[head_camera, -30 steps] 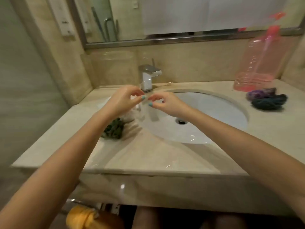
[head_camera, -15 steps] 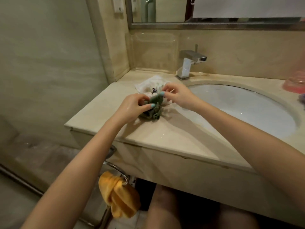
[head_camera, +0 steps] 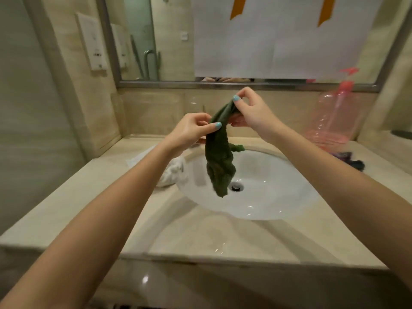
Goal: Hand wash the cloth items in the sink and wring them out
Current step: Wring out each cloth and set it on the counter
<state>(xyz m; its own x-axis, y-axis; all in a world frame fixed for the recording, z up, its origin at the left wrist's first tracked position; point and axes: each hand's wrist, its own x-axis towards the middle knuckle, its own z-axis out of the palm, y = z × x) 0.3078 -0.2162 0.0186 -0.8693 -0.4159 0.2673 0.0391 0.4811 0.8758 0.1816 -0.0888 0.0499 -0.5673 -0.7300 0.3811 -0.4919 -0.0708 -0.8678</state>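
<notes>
1. Two hands raised: left hand (head_camera: pixel 189 130) pinches the green cloth (head_camera: pixel 219 161) near its top; right hand (head_camera: pixel 249 112) pinches the top end, higher.
2. Green cloth hangs limp above the sink (head_camera: pixel 278 197).
3. White cloth (head_camera: pixel 172 172): crumpled on the surface (head_camera: pixel 200 237), at the sink's left rim.
4. Pink bottle (head_camera: pixel 334 121), dark cloths (head_camera: pixel 350 160): surface, right.
5. Wall panel (head_camera: pixel 92 41): markings too small to read.

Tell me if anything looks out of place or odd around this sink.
The mirror is mostly covered by white paper with orange strips at the top, odd for a bathroom. Nothing looks spilled or damaged; a white cloth lies crumpled by the basin's left rim.
</notes>
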